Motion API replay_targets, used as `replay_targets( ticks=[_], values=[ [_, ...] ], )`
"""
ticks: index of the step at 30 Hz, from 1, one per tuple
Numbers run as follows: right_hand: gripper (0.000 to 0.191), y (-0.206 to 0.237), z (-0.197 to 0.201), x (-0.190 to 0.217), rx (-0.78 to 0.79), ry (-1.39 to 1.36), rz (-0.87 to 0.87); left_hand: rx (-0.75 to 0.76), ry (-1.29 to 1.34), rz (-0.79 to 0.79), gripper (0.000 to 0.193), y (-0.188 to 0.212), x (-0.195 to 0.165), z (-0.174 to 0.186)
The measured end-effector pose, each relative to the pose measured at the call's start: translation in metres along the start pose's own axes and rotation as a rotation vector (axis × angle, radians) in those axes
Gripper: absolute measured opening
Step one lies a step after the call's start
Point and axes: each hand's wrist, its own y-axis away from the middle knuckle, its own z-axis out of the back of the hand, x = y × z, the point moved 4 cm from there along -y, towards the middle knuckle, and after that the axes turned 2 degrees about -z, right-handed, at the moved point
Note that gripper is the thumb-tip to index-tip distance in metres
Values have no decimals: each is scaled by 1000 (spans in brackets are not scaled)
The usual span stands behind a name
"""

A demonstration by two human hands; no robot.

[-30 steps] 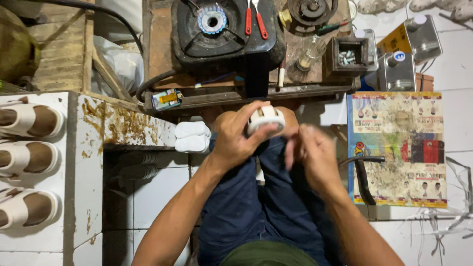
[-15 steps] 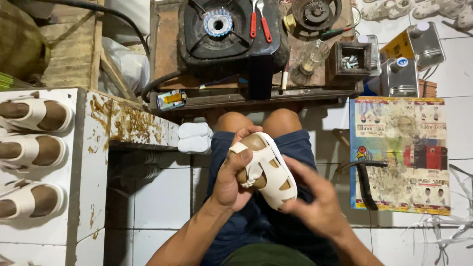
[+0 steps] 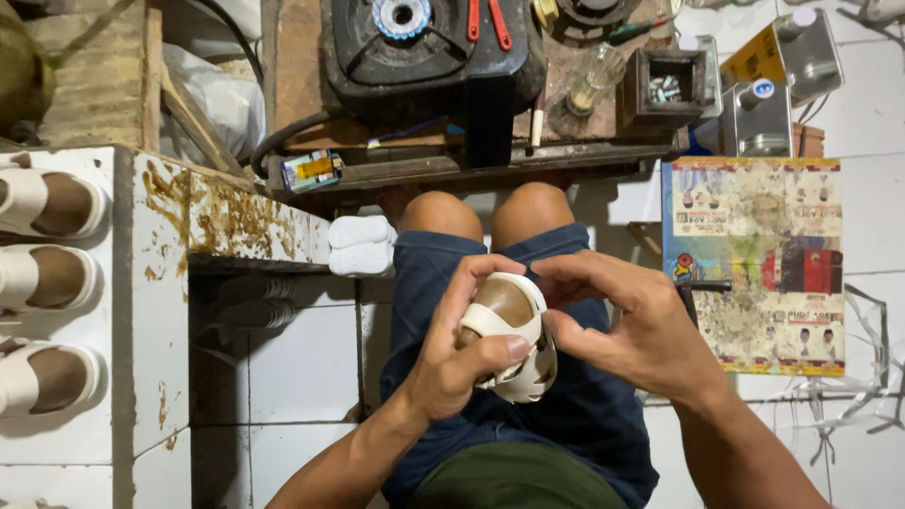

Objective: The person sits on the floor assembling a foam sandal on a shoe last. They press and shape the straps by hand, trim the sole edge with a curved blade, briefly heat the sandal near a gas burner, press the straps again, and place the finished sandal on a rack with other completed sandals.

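Observation:
Over my lap, my left hand (image 3: pixel 462 353) grips a small white strappy sandal (image 3: pixel 514 335) with a brown insole, thumb pressed across its straps. My right hand (image 3: pixel 627 325) holds the same sandal from the right, fingers curled over its top edge and side. The sandal is tilted, insole facing up toward me. My knees in dark blue shorts (image 3: pixel 566 415) show just beyond it.
Three more white sandals (image 3: pixel 42 283) lie on a stained white tiled bench (image 3: pixel 160 283) at the left. Ahead stands a worktable with a black gas burner (image 3: pixel 415 47), red-handled pliers (image 3: pixel 485 21), a glass (image 3: pixel 589 85) and a box of small parts (image 3: pixel 669 85). A printed board (image 3: pixel 754 264) lies at the right.
The sandal has come down from in front of my knees toward my lap and has been turned, so its insole now faces up. Both hands have shifted their hold on it.

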Motion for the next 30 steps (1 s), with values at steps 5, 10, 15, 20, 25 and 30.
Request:
replay_targets(
  ticks=[5, 10, 15, 20, 25, 30],
  values=[
    [28, 4, -10, -11, -70, 11, -48, 9, -175, -58, 60, 0, 2, 2],
    [28, 10, -14, -11, -168, -17, 52, 13, -265, -107, 60, -3, -3, 2],
    [29, 15, -10, -30, -84, 21, -9, 51, -452, -61, 62, 2, -2, -1],
    [23, 27, -15, -56, -93, -71, -238, 63, -452, -61, 60, 3, 1, 0],
    [32, 35, -30, -53, -188, -608, -271, 2, -221, -132, 58, 3, 2, 3],
    [29, 46, -37, -20, -363, -57, 1, -26, -246, -194, 59, -2, 3, -2]
  ],
)
